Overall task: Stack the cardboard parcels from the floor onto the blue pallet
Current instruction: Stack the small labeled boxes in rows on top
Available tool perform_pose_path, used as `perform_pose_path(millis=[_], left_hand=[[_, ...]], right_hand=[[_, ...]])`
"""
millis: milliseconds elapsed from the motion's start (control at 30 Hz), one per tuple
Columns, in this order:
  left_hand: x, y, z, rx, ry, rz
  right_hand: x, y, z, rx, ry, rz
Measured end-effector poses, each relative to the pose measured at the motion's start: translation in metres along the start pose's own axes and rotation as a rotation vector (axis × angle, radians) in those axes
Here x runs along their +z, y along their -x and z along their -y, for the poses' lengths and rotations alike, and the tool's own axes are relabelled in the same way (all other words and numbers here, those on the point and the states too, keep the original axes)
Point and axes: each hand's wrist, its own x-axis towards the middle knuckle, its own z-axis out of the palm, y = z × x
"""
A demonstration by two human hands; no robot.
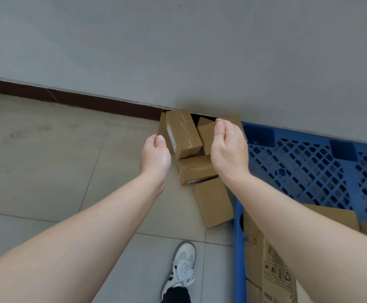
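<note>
Head view: left hand (155, 155) and right hand (228, 147), loosely curled and empty, hover over at least 4 unstacked brown cardboard parcels (187, 136) at the left edge of the blue lattice pallet (309, 167).

The head camera is looking forward and down, closely facing the wall (178, 40) at twelve o'clock, blue pallet (309, 171) at four o'clock.

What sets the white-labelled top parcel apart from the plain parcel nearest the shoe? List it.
The labelled parcel rests tilted on other parcels; the plain parcel lies flat on the floor. The labelled parcel bears a white sticker on its side; the plain parcel shows none. Both are closed brown cardboard, off the blue pallet.
</note>
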Motion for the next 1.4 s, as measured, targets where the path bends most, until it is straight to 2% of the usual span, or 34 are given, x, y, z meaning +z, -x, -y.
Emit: perform_pose_path(millis=[300,500,667,867,1133,1400], left_hand=[[0.037,-0.088,0.011,-0.111,0.022,-0.09],[0.053,-0.134,0.031,-0.113,0.045,-0.134],[0.072,-0.178,0.067,-0.178,0.036,-0.118],[0.095,-0.233,0.112,-0.164,0.002,-0.065],[0.118,-0.292,0.163,-0.181,0.035,0.024],[0.142,-0.322,0.184,-0.228,0.075,0.143]], right_hand=[[0.053,-0.077,-0.046,-0.05,0.1,0.148],[0.099,-0.11,-0.076,-0.092,0.14,0.258],[0.148,-0.123,-0.114,-0.114,0.291,0.364],[0.209,-0.145,-0.16,-0.153,0.421,0.42],[0.268,-0.173,-0.203,-0.279,0.682,0.388],[0.276,-0.191,-0.21,-0.284,0.758,0.303]])
